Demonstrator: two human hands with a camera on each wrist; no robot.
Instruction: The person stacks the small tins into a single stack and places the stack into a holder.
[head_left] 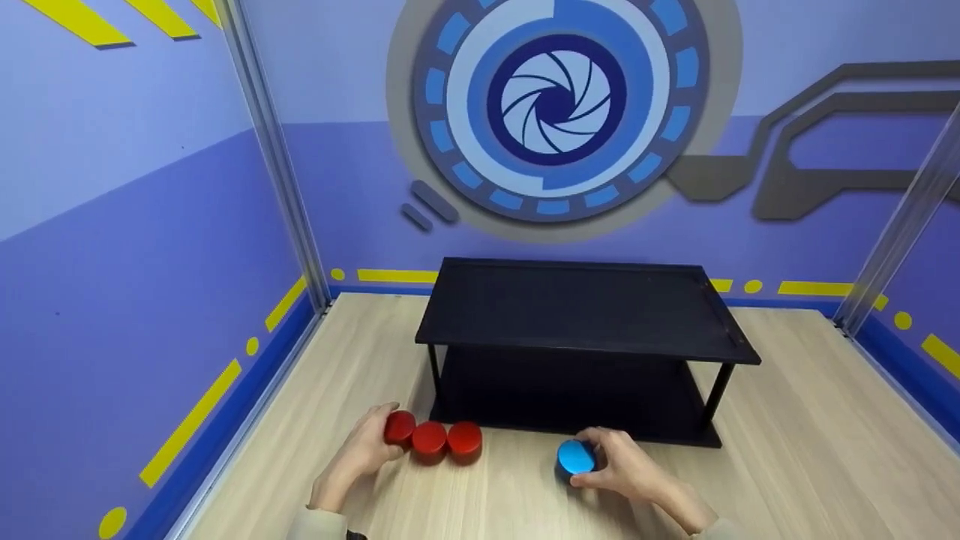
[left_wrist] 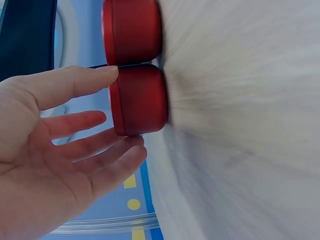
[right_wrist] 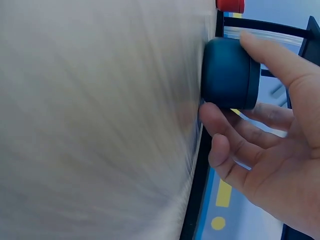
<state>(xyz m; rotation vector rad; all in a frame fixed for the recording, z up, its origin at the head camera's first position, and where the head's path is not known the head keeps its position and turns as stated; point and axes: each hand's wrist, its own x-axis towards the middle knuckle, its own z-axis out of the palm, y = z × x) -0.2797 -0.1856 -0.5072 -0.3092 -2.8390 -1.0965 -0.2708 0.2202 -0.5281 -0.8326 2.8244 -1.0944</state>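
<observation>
1. Left hand (head_left: 367,442). Thumb and fingers pinch the left red cylinder; thumb on one side, fingertips on the opposite side, the palm standing off from it.
2. Left red cylinder (head_left: 400,427). Upright, to the right of the left hand's palm, between thumb and fingers; the end piece of a row of three.
3. Middle red cylinder (head_left: 430,441). Upright on the table, just beside the left one, beyond the left thumb.
4. Right red cylinder (head_left: 465,441). Upright on the table, close beside the middle one; apart from both hands.
5. Right hand (head_left: 619,465). Thumb and fingers pinch the blue cylinder from opposite sides; the remaining fingers bend loosely below it in the right wrist view.
6. Blue cylinder (head_left: 576,459). Upright, to the left of the right hand's palm, well apart from the red row. Whether its base touches the table cannot be told.
7. Black shelf (head_left: 585,307). Two tiers on thin posts, behind the cylinders; its lower front edge lies near both hands.
8. Table (head_left: 810,390). Pale wood grain, beneath all items.
9. Back wall (head_left: 337,187). Purple and blue, with a large round aperture motif.
</observation>
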